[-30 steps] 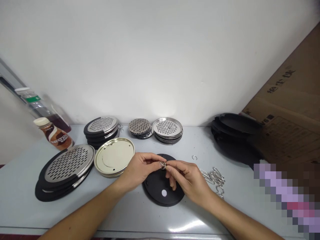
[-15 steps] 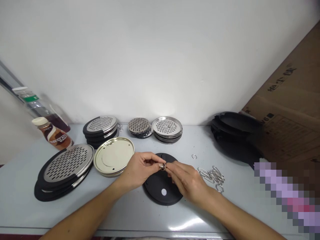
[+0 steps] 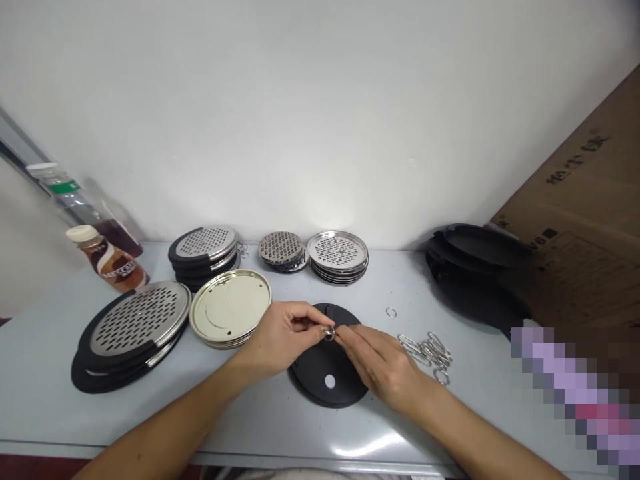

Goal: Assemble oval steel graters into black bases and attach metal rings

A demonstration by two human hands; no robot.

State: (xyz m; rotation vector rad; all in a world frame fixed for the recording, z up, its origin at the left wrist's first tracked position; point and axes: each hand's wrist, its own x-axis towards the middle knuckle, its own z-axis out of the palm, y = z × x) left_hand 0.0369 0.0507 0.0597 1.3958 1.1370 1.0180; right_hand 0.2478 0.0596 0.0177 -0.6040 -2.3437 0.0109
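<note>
A small shiny metal ring [image 3: 329, 333] is pinched between the fingertips of both my hands. My left hand [image 3: 285, 337] has thumb and forefinger closed on its left side. From the right, my right hand [image 3: 383, 360] grips it with its fingers pressed together, which partly hide it. Directly beneath lies a round black disc [image 3: 345, 390] with a white dot. To the right of my right hand is a loose pile of metal rings [image 3: 433, 350], some long and oval. One single ring [image 3: 391, 312] lies behind that pile.
Left are a stack of black-rimmed grater plates [image 3: 140, 320] and gold-coloured round lids [image 3: 233, 303]. Behind stand more grater discs [image 3: 337, 250], smaller ones [image 3: 280, 248] and two bottles [image 3: 113, 257]. Black pan-like parts [image 3: 475, 287] sit at right, beside a cardboard box [image 3: 575, 220].
Both hands stay together above the black disc, with the ring slightly turned between the fingertips. The whole view has shifted slightly; nothing on the table has moved otherwise.
</note>
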